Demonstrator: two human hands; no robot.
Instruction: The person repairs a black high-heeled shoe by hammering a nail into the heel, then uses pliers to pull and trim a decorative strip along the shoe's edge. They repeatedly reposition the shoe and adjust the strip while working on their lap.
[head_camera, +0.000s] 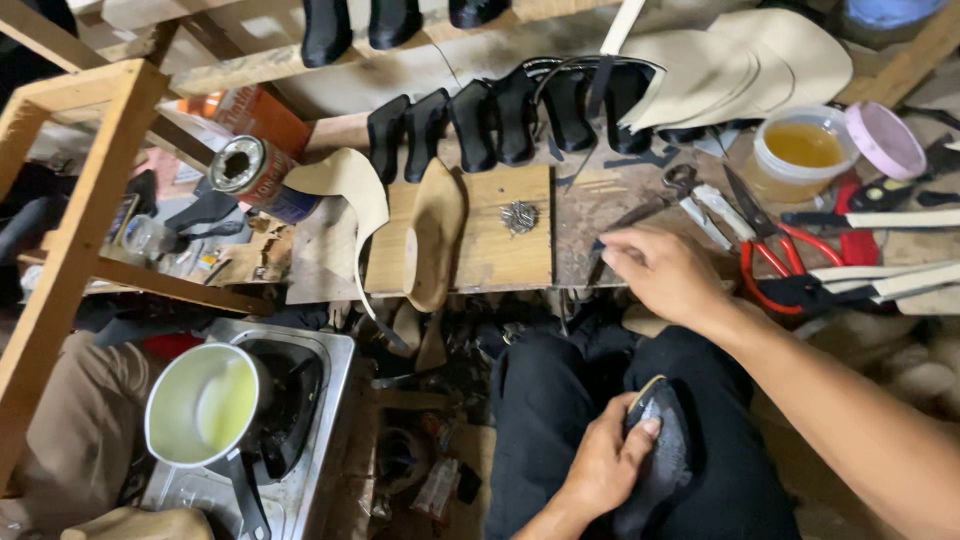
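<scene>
My left hand grips a dark shoe piece that rests on my lap, thumb pressed on its upper edge. My right hand reaches over the front edge of the workbench, fingers curled down near a dark thin tool; whether it holds anything I cannot tell. A small heap of nails lies on a wooden board left of that hand. A tan insole lies across the board.
A row of black heels stands at the back of the bench. Red-handled pliers, scissors and a tub of yellow glue lie right. A pot sits on a stove lower left. A wooden frame stands left.
</scene>
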